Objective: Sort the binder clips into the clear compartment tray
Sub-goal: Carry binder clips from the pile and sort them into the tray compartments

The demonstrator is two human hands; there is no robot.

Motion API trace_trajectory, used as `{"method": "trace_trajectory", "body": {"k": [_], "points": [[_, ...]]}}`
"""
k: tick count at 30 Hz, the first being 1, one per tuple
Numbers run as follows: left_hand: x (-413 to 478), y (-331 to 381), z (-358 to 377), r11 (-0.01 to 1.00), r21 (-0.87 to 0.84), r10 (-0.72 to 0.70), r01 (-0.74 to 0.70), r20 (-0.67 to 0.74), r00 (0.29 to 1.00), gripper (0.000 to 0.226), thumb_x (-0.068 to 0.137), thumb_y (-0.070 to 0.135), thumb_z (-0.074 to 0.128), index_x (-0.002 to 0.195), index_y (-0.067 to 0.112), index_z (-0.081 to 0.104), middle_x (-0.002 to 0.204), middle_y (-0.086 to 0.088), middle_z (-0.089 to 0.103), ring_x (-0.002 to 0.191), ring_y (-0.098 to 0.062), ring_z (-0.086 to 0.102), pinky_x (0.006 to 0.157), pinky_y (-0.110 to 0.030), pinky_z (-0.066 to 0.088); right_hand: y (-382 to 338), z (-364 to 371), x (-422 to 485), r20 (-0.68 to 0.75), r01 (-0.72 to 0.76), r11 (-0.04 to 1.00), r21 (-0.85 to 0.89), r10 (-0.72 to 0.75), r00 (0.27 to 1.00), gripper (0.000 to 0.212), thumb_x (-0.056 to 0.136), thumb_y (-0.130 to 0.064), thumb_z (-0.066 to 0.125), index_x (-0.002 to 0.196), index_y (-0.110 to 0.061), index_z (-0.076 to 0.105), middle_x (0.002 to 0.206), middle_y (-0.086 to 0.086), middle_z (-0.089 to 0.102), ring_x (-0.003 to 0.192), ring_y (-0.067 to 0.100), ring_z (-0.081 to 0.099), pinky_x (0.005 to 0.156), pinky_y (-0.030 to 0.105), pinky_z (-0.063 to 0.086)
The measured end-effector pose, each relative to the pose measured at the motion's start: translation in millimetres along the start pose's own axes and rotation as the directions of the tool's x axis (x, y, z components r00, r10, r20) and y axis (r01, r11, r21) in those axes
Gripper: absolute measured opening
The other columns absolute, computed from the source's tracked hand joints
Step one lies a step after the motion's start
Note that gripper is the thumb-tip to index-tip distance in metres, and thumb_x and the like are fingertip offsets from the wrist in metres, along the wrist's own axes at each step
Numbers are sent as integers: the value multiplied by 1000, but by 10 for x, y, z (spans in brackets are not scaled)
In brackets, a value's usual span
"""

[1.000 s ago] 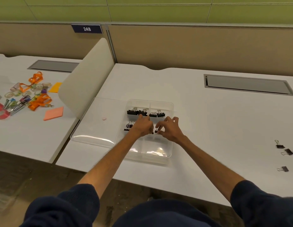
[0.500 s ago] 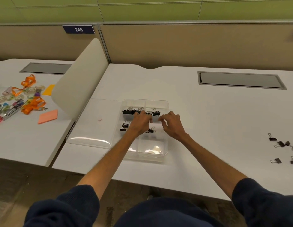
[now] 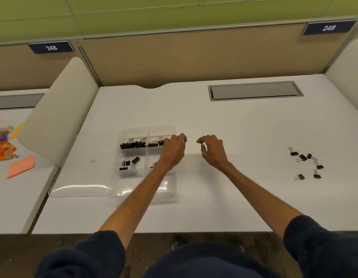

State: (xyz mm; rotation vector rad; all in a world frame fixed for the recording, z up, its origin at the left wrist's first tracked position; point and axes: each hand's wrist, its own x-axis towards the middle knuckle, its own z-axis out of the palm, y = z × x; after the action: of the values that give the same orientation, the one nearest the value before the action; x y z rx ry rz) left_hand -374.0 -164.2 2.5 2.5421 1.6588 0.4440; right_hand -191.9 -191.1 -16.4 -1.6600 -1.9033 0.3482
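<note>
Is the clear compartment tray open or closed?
Open. The clear plastic lid lies flat on the white desk, left of the clear compartment tray.

The person wears a dark navy top of soft, slightly fuzzy cloth with a matte surface, much like fleece. The left sleeve [image 3: 84, 255] and the right sleeve [image 3: 322, 245] each end near the elbow in a thick, rounded bunch of fabric with shallow folds. From there both forearms are bare down to the left hand [image 3: 173, 150] and the right hand [image 3: 213, 151]. The same navy cloth covers the chest [image 3: 204, 263] at the bottom edge of the view, one plain colour throughout.
</note>
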Motion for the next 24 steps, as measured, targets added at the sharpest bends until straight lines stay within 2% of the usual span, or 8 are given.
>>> {"method": "trace_trajectory", "body": {"k": [5, 12, 24], "points": [[163, 381, 253, 996, 28, 84, -86, 60, 995, 22, 97, 12, 35, 108, 15, 54, 101, -2, 62, 92, -25, 52, 76, -37, 33, 434, -275, -158, -29, -86, 996, -6, 86, 996, 27, 87, -4, 51, 107, -18, 63, 103, -5, 65, 98, 19, 53, 80, 36, 34], [280, 1094, 585, 982, -59, 184, -178, 139, 973, 23, 102, 23, 32, 107, 15, 54, 100, -2, 61, 96, -25, 52, 81, -37, 33, 1076, -738, -423, -75, -243, 970, -28, 240, 968, 27, 87, -5, 51, 108, -18, 63, 103, -5, 64, 100, 19, 53, 78, 33, 29], [589, 2207, 1000, 955, -202, 268, -219, 263, 927, 21, 99, 27, 43, 116, 16, 51, 110, -1, 61, 105, -23, 51, 89, -39, 36, 1991, -1393, -830, -146, -405, 914, -36, 396, 906, 26, 90, -7, 51, 111, -16, 63, 107, -1, 64, 105, 22, 53, 85, 39, 35]]}}
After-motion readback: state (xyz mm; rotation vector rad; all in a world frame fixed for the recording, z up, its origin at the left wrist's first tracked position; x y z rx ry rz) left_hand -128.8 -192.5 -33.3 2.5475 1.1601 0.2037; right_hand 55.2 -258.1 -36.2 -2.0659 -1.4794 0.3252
